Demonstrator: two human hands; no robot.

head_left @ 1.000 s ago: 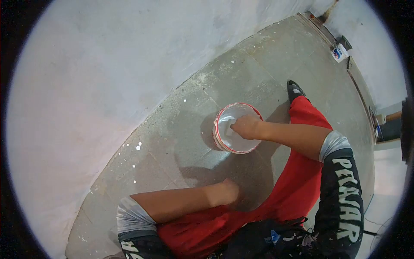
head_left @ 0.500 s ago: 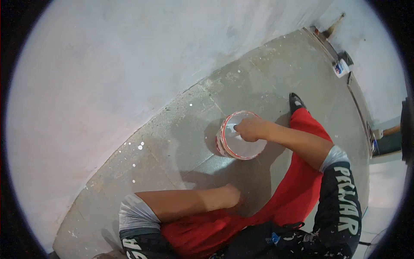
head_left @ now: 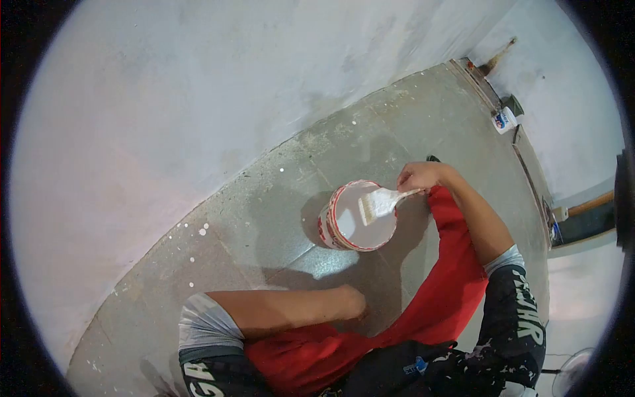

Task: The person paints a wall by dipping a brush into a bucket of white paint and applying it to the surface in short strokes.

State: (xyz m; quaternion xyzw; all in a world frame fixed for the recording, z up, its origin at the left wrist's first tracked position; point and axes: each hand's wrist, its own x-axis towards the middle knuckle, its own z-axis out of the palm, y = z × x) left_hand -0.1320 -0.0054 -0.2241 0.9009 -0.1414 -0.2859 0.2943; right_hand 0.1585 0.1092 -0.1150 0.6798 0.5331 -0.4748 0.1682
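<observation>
My right hand (head_left: 419,176) is closed round the handle of a wide flat paintbrush (head_left: 380,204). The brush's bristles, coated in white, hang over the mouth of a paint bucket (head_left: 327,226) with red-and-white sides. White paint (head_left: 350,228) shows inside the bucket, which stands upright on the floor. Lower down, my left hand (head_left: 352,303) rests in front of my red trousers (head_left: 456,258), its fingers turned away and hidden.
A pale painted wall (head_left: 165,119) runs along the left, with white paint drops (head_left: 204,229) on the grey floor (head_left: 264,218) near it. By the far wall stand a white tub (head_left: 505,121) and a wooden-handled brush (head_left: 497,59). A fan (head_left: 577,374) is partly visible at lower right.
My right hand has come up out of the bucket and moved right, lifting the paintbrush so its white-coated bristles show above the rim. The left hand has stayed nearly still.
</observation>
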